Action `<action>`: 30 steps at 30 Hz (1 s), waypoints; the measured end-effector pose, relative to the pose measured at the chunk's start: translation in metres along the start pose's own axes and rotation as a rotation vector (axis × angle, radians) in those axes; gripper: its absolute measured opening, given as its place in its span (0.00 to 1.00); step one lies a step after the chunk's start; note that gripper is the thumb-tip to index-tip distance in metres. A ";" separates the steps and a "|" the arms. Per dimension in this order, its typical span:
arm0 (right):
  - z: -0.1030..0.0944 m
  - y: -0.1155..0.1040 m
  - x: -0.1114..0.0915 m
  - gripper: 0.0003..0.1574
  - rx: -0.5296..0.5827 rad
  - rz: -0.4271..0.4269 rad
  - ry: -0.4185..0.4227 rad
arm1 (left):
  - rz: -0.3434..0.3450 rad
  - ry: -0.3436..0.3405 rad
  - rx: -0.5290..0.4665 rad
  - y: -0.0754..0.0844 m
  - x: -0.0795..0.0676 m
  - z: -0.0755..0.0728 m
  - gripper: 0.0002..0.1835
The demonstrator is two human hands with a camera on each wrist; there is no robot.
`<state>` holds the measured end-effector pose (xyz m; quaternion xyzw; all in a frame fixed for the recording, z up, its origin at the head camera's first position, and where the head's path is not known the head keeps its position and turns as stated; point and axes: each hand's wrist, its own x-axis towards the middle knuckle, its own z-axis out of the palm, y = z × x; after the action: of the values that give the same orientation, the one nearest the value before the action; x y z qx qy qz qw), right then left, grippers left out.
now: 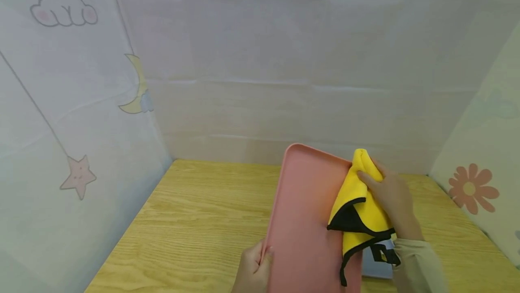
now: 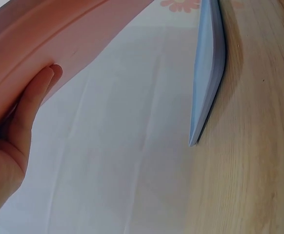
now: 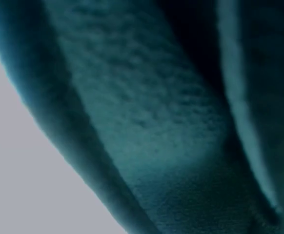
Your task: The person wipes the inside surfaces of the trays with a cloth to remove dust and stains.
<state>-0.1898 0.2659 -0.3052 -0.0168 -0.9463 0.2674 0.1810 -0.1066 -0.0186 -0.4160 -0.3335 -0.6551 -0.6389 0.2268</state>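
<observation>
A pink tray (image 1: 304, 220) is held up, tilted, above the wooden table. My left hand (image 1: 253, 268) grips its left edge, thumb on the front face; in the left wrist view, fingers (image 2: 32, 102) press its underside. My right hand (image 1: 392, 193) holds a bunched yellow cloth (image 1: 357, 184) with black edging at the tray's upper right edge. The cloth hangs down over the tray's right side. Close folds of cloth (image 3: 147, 97) fill most of the right wrist view, dark and off-colour, and the hand is hidden there.
A light blue tray (image 2: 211, 63) lies on the wooden table (image 1: 195, 220), partly hidden behind the pink tray and cloth in the head view. Pale sheets with printed figures, such as a star (image 1: 78, 176) and a flower (image 1: 473, 189), stand around the table.
</observation>
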 end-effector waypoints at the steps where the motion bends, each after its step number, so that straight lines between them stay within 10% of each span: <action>1: 0.000 0.002 0.000 0.42 -0.008 0.003 0.001 | 0.000 -0.001 0.000 0.000 0.000 0.000 0.08; 30: 0.018 -0.019 -0.005 0.39 0.158 -0.032 0.109 | 0.042 -0.004 0.017 0.002 -0.001 0.004 0.07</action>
<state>-0.1902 0.2396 -0.3113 -0.0020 -0.9110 0.3372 0.2374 -0.1041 -0.0147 -0.4163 -0.3464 -0.6539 -0.6277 0.2419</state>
